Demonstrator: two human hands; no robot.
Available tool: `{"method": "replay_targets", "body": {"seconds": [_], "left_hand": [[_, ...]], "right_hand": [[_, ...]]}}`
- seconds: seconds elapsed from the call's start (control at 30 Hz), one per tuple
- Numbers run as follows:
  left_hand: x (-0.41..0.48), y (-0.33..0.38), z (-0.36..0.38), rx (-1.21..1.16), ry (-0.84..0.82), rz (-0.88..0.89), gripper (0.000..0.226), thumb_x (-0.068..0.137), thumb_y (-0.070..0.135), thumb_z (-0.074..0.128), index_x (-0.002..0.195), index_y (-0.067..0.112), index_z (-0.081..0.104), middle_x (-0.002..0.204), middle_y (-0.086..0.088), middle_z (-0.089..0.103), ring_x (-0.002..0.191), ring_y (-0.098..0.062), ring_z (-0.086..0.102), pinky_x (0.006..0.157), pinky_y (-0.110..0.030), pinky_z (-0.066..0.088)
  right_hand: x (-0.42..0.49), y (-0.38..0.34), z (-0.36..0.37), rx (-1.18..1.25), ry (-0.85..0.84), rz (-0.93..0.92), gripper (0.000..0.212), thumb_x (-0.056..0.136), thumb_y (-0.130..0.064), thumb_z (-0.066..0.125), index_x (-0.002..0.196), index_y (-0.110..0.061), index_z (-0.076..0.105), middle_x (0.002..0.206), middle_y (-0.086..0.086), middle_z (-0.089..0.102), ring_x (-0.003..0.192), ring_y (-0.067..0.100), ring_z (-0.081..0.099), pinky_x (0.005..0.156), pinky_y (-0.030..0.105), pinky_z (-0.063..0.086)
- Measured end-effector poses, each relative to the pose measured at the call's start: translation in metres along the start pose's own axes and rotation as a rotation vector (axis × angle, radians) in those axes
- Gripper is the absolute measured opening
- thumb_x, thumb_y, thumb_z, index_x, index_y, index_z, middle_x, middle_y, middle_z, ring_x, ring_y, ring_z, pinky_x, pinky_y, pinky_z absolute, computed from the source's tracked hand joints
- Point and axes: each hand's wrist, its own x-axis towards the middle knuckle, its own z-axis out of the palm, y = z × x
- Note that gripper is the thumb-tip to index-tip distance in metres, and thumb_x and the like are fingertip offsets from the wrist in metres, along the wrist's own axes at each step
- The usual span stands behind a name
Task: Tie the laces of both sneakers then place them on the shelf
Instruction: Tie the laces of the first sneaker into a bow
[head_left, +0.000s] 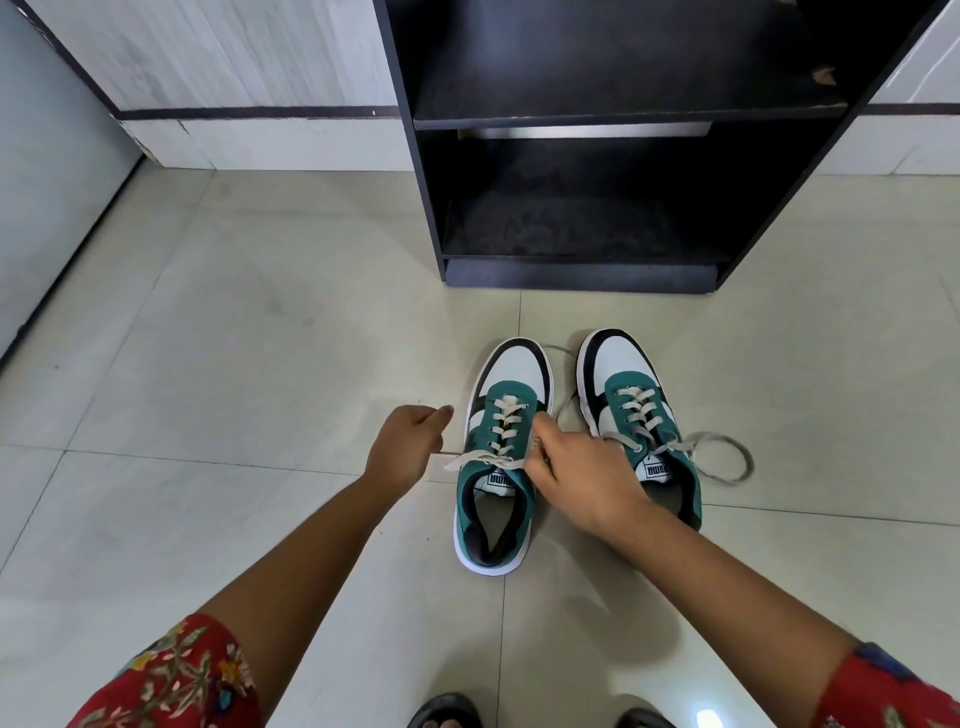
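Two green, white and black sneakers stand side by side on the tiled floor, toes toward the shelf. The left sneaker (501, 457) has its white lace (470, 460) pulled out sideways. My left hand (408, 447) is closed on one lace end to the left of that shoe. My right hand (576, 467) pinches the other lace end over the shoe's tongue. The right sneaker (636, 410) is partly hidden by my right hand; its lace (727, 460) lies loose in a loop on the floor.
A black open shelf unit (582, 270) stands just beyond the shoes, with a low bottom board and a higher board (623, 117). A grey wall panel (47, 197) runs along the left. My feet in dark sandals (447, 714) show at the bottom edge.
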Motion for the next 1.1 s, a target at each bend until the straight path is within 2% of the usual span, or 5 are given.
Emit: {"method": "replay_targets", "body": {"seconds": [0.43,0.63,0.73,0.87,1.1], "left_hand": [[-0.011,-0.006,0.001,-0.062,0.025,-0.094,0.042,0.089,0.026,0.053,0.053,0.004,0.05,0.049,-0.001,0.053,0.054,-0.02,0.045,0.062,-0.031,0.034],[-0.034,-0.006,-0.001,-0.362,-0.077,-0.31,0.025,0.092,0.033,0.049,0.087,0.01,0.059,0.09,-0.003,0.067,0.08,-0.022,0.062,0.07,-0.034,0.051],[-0.037,0.0,-0.001,-0.398,-0.137,-0.366,0.03,0.094,0.041,0.043,0.096,0.018,0.061,0.102,-0.006,0.066,0.094,-0.026,0.064,0.076,-0.035,0.053],[-0.038,0.011,-0.005,-0.381,-0.167,-0.349,0.04,0.093,0.048,0.039,0.114,0.02,0.056,0.111,-0.006,0.063,0.099,-0.022,0.062,0.073,-0.032,0.053],[-0.036,0.015,-0.027,-0.307,-0.09,-0.268,0.032,0.095,0.04,0.042,0.119,0.02,0.051,0.114,-0.002,0.058,0.09,-0.012,0.057,0.067,-0.028,0.047]], "right_hand": [[-0.007,0.003,0.006,0.091,-0.08,0.087,0.011,0.092,-0.028,0.037,0.087,-0.02,0.031,0.066,-0.002,0.052,0.06,0.024,0.05,0.053,0.032,0.034],[-0.006,-0.001,0.013,1.124,0.075,0.439,0.018,0.085,-0.002,0.055,0.092,-0.019,0.055,0.084,-0.002,0.059,0.067,0.015,0.054,0.06,0.027,0.045],[0.0,-0.004,0.02,1.095,0.035,0.534,0.033,0.086,-0.019,0.057,0.118,-0.026,0.051,0.106,0.0,0.062,0.094,0.018,0.061,0.083,0.036,0.051],[0.008,-0.02,0.015,1.217,-0.13,0.581,0.044,0.095,-0.022,0.045,0.137,-0.028,0.035,0.123,0.004,0.057,0.098,0.014,0.056,0.063,0.022,0.041],[0.023,-0.043,0.019,1.199,-0.291,0.477,0.053,0.097,-0.028,0.042,0.145,-0.026,0.02,0.142,0.001,0.042,0.117,0.015,0.048,0.094,0.031,0.043]]}}
